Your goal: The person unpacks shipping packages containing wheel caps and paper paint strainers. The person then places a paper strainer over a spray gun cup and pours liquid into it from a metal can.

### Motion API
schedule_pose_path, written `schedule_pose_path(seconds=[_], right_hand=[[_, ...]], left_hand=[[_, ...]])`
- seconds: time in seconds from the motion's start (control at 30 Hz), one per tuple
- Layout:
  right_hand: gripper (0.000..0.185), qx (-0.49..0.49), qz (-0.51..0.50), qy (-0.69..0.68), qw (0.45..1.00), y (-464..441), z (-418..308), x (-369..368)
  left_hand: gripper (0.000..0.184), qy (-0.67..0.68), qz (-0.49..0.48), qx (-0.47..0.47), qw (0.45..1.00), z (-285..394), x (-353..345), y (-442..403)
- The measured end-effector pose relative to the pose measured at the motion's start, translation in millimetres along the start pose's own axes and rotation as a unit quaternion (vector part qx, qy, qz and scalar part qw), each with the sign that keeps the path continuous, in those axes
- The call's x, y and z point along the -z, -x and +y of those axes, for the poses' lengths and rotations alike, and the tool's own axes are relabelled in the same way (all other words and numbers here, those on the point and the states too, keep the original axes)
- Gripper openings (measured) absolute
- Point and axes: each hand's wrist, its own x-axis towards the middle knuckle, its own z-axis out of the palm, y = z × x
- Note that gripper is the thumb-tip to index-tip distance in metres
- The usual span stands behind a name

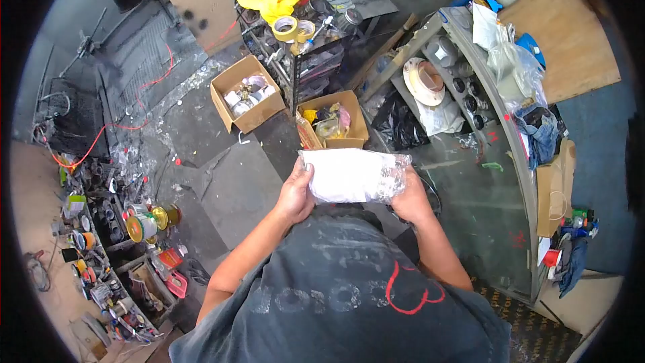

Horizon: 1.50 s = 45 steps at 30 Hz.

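Two hands clamped on a white packet (346, 173), held up in front of the dark shirt (316, 262).

The left hand (295, 192) grips the left end, thumb along the edge; the right hand (411, 199) holds the right end, its fingers partly hidden by crumpled clear film (394, 176). Trouble seems likeliest on the right: that loose film could slide or tear if the hands pulled apart, tipping the packet toward the littered floor (232, 178) or against the open cardboard box (347, 143) just beyond it. Whether the wrap is sealed cannot be told. The packet's long axis runs left to right across the body, nearly level, smooth white part to the left, crumpled end pointing right, broad face upward.
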Motion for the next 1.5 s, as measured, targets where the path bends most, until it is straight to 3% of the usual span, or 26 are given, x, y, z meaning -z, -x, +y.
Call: schedule_pose_path(seconds=[0.07, 0.2, 0.27, 0.4, 0.47, 0.63, 0.7, 0.73, 0.83, 0.9, 0.97, 1.03, 1.1, 1.17, 1.23, 1.3, 1.5], right_hand=[[0.037, -0.046, -0.049, -0.081, 0.994, 3, 11, -2], [0.036, -0.036, -0.085, -0.097, 0.991, 10, 11, 2], [0.031, -0.09, -0.115, -0.365, 0.92, 15, 19, -4], [0.028, -0.118, -0.152, -0.31, 0.931, 13, 25, 0], [0.025, -0.06, -0.071, -0.286, 0.954, 9, 18, -4], [0.026, -0.104, 0.006, -0.228, 0.968, 9, 5, -6], [0.025, -0.04, 0.01, -0.126, 0.991, 10, 15, -3], [0.017, -0.044, 0.025, -0.106, 0.993, 9, -4, 5], [0.017, -0.012, 0.092, -0.073, 0.993, 8, 0, 28], [0.011, -0.141, 0.101, -0.246, 0.954, 5, 7, 50], [0.014, -0.051, 0.267, -0.335, 0.902, 1, 0, 76], [0.018, 0.021, 0.303, -0.386, 0.871, -1, 10, 105], [0.013, -0.007, 0.304, -0.307, 0.902, 4, 28, 126], [0.006, -0.078, 0.229, -0.187, 0.952, 17, 44, 140], [0.012, -0.151, 0.206, -0.1, 0.962, 22, 35, 141], [0.017, -0.168, 0.156, -0.048, 0.972, 27, 51, 135], [0.028, -0.17, 0.101, -0.004, 0.98, 35, 92, 119]], left_hand=[[0.05, -0.025, 0.021, -0.036, 0.999, -5, 5, -3], [0.051, -0.071, 0.01, -0.063, 0.995, -12, 10, -4], [0.052, -0.086, 0.005, -0.079, 0.993, -13, 12, -5], [0.052, -0.089, -0.008, -0.076, 0.993, -15, 12, -3], [0.055, -0.07, 0.035, -0.047, 0.996, -14, 4, -1], [0.055, -0.009, 0.043, -0.008, 0.999, -21, 10, 0], [0.055, -0.02, 0.056, 0.006, 0.998, -26, 14, -1], [0.055, -0.023, 0.045, 0.01, 0.999, -28, 18, -2], [0.055, -0.014, 0.05, 0.029, 0.998, -38, 39, -9], [0.055, 0.032, 0.07, 0.042, 0.996, -42, 50, -17], [0.055, 0.022, 0.07, 0.048, 0.996, -40, 47, -20], [0.056, 0.037, 0.081, 0.038, 0.995, -37, 45, -27], [0.057, 0.04, 0.072, 0.036, 0.996, -34, 32, -37], [0.057, 0.05, 0.092, 0.008, 0.994, -29, 18, -54], [0.057, 0.021, 0.113, 0.027, 0.993, -18, 1, -82], [0.053, -0.014, 0.062, 0.024, 0.998, -7, -19, -124], [0.047, -0.02, -0.022, -0.017, 0.999, 19, -206, -269]])
